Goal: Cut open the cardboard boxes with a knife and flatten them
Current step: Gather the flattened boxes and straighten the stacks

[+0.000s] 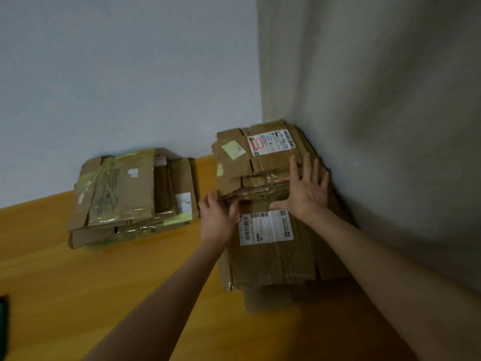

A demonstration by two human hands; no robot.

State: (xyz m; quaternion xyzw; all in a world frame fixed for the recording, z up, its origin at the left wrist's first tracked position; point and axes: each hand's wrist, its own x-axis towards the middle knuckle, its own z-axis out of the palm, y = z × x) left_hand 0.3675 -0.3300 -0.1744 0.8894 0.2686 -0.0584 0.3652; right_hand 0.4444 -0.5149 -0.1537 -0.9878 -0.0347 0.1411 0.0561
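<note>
Pressing on the stack (273,259), the right grip (305,196) is laid flat, fingers apart; the stack's left edge is clamped by the left grip (217,220).

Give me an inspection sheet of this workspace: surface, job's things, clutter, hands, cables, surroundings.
Surface: wooden floor.
Job's things: corner stack of flattened cardboard with shipping labels; second stack, taped, to its left by the pale wall; no knife seen.
Clutter: dark object at the left edge, cut off, cannot tell what.
Hands: left hand curls over the corner stack's left edge; right hand presses flat on top, fingers spread.
Cables: nothing seen.
Surroundings: pale wall behind, grey wall on the right, meeting in a corner.
</note>
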